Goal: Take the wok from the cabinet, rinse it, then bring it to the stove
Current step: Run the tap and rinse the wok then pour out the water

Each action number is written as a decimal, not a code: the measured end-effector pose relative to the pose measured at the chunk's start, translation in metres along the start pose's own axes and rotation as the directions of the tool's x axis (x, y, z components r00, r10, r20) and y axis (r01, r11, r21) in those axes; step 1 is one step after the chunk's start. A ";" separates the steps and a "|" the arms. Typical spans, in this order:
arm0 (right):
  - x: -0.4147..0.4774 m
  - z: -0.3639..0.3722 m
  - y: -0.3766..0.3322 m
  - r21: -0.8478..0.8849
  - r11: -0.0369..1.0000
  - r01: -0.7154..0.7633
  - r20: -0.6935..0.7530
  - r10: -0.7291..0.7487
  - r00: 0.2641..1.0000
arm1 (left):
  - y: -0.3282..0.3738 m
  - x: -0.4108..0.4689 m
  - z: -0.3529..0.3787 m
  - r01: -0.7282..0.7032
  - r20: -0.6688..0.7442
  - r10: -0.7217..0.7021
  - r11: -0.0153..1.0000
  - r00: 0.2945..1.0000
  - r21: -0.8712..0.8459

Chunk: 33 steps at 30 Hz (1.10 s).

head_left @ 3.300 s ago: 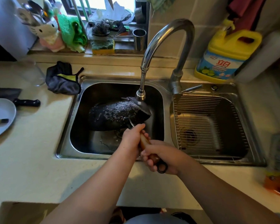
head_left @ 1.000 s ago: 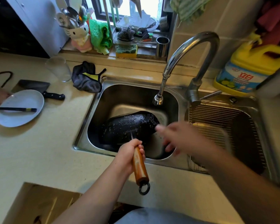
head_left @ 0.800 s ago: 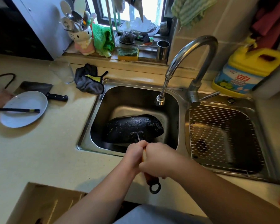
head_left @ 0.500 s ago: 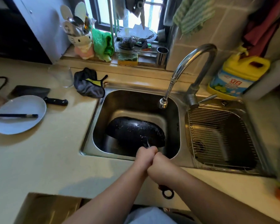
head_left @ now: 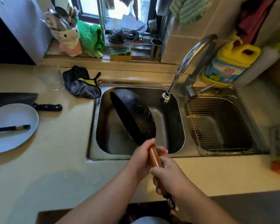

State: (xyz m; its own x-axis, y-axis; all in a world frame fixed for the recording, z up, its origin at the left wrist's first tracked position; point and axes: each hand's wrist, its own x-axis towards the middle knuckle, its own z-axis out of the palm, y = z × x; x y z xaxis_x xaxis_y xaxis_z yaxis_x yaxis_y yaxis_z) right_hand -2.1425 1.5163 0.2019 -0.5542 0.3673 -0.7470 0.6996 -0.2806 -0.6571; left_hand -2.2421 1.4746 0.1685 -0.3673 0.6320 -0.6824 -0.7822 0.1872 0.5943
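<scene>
The wok [head_left: 136,117] is held over the left basin of the sink [head_left: 173,152], tipped steeply on edge with its opening turned to the left and its wet, beaded underside turned toward the faucet [head_left: 184,62]. No water is seen running from the spout.

The wooden handle [head_left: 154,156] is gripped by both hands. The left hand [head_left: 142,156] is wrapped around the handle close to the pan; the right hand [head_left: 168,173] is wrapped around it farther back. Each grip is pressed together on the handle.

Task status, as judged from this view:
- Removal from the cabinet: done, since the wok is already at the sink.
- Rinsing: judged to be essentially finished; the tilt is consistent with water being drained off.
- Transfer to the stove: not yet done. The stove is not in view.

On the surface [head_left: 55,159] to the left, a plate [head_left: 10,136], a cleaver [head_left: 23,101], a glass [head_left: 48,76] and a dark cloth [head_left: 82,84] are set well apart from the wok.
</scene>
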 end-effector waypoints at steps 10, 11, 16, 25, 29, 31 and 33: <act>-0.026 0.011 -0.007 0.221 0.959 -0.178 0.024 0.178 0.984 | -0.015 0.007 -0.019 -0.117 0.066 0.107 0.980 0.992 0.160; -0.028 0.012 -0.007 0.124 0.982 -0.143 -0.011 0.146 0.989 | -0.016 0.007 -0.020 -0.128 0.065 0.119 0.979 0.991 0.159; -0.039 0.004 -0.001 -0.056 0.994 0.092 0.000 -0.093 0.996 | -0.017 0.005 -0.016 -0.167 0.032 0.164 0.969 0.986 0.181; -0.051 -0.049 0.009 0.225 0.970 0.089 0.357 -0.167 0.919 | -0.027 -0.015 0.020 -0.339 -0.053 0.344 0.936 0.937 0.092; -0.054 -0.080 0.026 0.339 0.941 -0.020 0.556 -0.183 0.811 | -0.042 -0.030 0.049 -0.362 -0.087 0.353 0.920 0.932 -0.149; -0.057 -0.097 0.036 0.366 0.924 -0.110 0.649 -0.168 0.742 | -0.053 -0.038 0.067 -0.380 -0.146 0.355 0.897 0.923 -0.225; -0.060 -0.114 0.045 0.334 0.926 -0.176 0.722 -0.132 0.679 | -0.066 -0.047 0.086 -0.443 -0.264 0.391 0.879 0.882 -0.177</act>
State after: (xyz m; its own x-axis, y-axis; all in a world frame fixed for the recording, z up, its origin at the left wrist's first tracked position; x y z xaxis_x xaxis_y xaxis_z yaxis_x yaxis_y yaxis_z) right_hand -2.0265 1.5828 0.2288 -0.7942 -0.3536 -0.4942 0.5944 -0.6209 -0.5110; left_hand -2.1302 1.4979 0.1980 -0.7626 0.4322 -0.4814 -0.6138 -0.2482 0.7495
